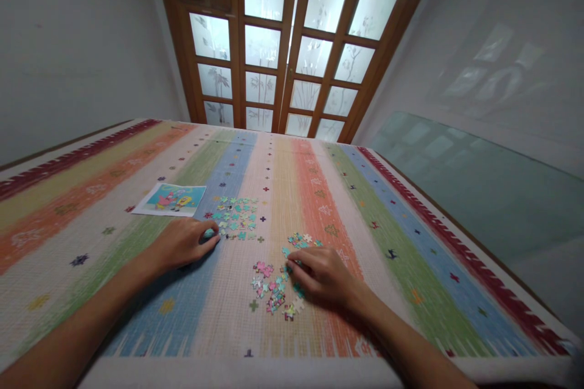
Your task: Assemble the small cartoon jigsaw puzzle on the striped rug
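Note:
My left hand (185, 244) is closed, with a turquoise puzzle piece (208, 233) showing between thumb and fingers. It rests beside the left edge of several spaced rows of puzzle pieces (236, 217), mostly turquoise and pale green. Over the right side of a loose heap of puzzle pieces (275, 293), my right hand (323, 275) has its fingertips pinched together. A small turquoise piece shows at those fingertips, though the fingers partly hide it. Pink, turquoise and yellow pieces make up the heap, and part of it is hidden under the right hand.
A printed cartoon picture (176, 199) lies flat beyond my left hand. The striped tablecloth (392, 310) covers the table. A greenish glass panel (460, 176) leans along the right wall, and wooden doors with frosted panes (283, 48) stand behind the table.

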Available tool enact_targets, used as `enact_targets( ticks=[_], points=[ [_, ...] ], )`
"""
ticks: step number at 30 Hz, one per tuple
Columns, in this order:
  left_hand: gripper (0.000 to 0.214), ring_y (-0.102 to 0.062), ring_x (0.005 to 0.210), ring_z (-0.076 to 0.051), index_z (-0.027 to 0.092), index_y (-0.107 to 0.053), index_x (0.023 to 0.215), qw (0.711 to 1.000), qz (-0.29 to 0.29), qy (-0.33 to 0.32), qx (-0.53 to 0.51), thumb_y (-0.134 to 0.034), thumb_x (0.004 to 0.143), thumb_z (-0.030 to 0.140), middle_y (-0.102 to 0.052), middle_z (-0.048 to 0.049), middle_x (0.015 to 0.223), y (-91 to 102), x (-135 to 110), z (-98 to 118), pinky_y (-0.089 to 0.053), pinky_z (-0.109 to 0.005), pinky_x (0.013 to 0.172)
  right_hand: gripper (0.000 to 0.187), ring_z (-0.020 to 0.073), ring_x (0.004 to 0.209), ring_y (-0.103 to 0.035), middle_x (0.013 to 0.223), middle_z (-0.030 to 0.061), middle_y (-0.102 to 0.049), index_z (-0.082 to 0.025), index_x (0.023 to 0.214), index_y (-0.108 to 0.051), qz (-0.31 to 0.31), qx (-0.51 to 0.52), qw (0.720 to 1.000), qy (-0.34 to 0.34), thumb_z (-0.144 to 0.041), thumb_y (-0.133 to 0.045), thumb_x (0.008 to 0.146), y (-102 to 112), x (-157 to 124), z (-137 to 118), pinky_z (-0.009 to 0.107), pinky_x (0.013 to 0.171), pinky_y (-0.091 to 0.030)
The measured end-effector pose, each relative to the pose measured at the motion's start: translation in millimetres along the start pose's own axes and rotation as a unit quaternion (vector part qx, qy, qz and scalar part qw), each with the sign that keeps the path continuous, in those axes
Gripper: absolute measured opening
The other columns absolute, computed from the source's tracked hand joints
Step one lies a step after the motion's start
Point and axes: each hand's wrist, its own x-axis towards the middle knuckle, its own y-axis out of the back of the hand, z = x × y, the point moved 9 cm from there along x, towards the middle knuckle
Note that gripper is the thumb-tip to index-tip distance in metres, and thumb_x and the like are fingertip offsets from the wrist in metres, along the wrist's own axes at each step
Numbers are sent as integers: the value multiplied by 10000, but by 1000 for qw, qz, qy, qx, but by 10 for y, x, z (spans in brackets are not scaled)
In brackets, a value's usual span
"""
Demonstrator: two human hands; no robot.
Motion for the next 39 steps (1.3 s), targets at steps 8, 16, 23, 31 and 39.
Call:
enact_targets(
  ticks=[8,16,23,31,39],
  points=[
    [375,-642,665,-219,206,-796,1063,1000,15,-24,-8,-496,941,395,-717,-61,691,-38,-4,9,-402,-294,663,278,114,548,-481,635,-1,-610,-189,800,-640,-7,-1,1000,4,-227,-462,1010,-15,-1,-6,283,577,-342],
    [314,-598,580,-203,204,-790,959,995,63,-52,-49,-547,919,399,-665,-35,608,67,-29,19,-375,-283,604,293,121,570,-503,664,15,-643,-188,826,-668,-37,8,999,-9,-245,-452,1016,-56,-17,36,290,596,-358],
    [330,-479,451,-122,184,-775,997,976,121,-141,-117,-502,988,370,-588,20,527,127,-123,312,-349,-257,548,242,131,643,-564,737,26,-692,-207,992,-754,-106,46,993,-2,-242,-516,973,-155,-14,-67,289,618,-360],
    [256,-533,458,-111,198,-749,1085,926,84,-300,-212,-527,1050,321,-642,14,565,-38,-329,1054,-364,-260,479,210,149,676,-569,774,39,-700,-204,1005,-759,-141,51,989,-14,-257,-571,930,-163,3,-78,298,622,-352],
    [225,-581,486,-130,193,-732,1032,918,64,-338,-200,-518,1049,262,-660,-8,588,-121,-385,1217,-370,-278,459,241,127,623,-533,733,10,-663,-238,1040,-803,-158,91,983,33,-293,-581,965,-204,-27,-207,290,583,-328]
  ],
)
